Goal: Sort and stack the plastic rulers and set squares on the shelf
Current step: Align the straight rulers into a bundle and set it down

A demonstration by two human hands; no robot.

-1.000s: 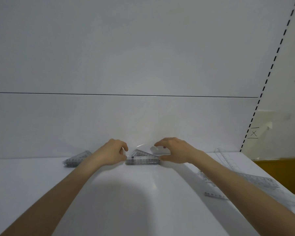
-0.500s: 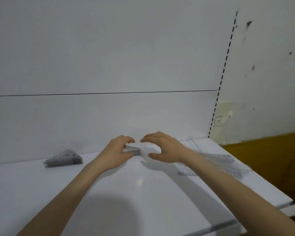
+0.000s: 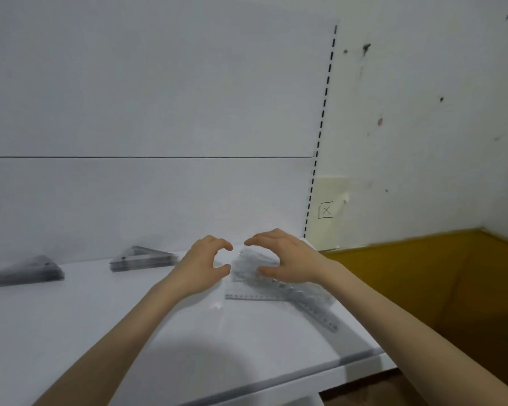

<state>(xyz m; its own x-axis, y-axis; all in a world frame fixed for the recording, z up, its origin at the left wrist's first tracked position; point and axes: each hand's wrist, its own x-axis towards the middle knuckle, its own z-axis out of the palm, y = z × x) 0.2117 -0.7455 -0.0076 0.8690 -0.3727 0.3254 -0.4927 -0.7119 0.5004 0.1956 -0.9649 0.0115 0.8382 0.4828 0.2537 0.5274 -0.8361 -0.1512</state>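
Roughly midway, judging by the white shelf (image 3: 100, 332). Right of centre, left to sort: loose heap of clear rulers (image 3: 291, 291), overlapping at odd angles. Already squared up: 2 piles of set squares, far-left stack (image 3: 27, 272) at the frame's left edge, second stack (image 3: 143, 259) left of centre. Above the heap, left grip (image 3: 203, 265) and right grip (image 3: 285, 256) half-curled, thumbs apart from fingers, clasping nothing.

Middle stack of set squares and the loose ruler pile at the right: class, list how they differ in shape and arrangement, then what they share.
The middle stack holds triangular pieces piled squarely; the loose ruler pile sprawls flat, pieces at crossing angles. The stack sits alone, untouched; the pile lies under the right hand. The stack looks dense grey, the pile pale. Both rest on the white shelf.
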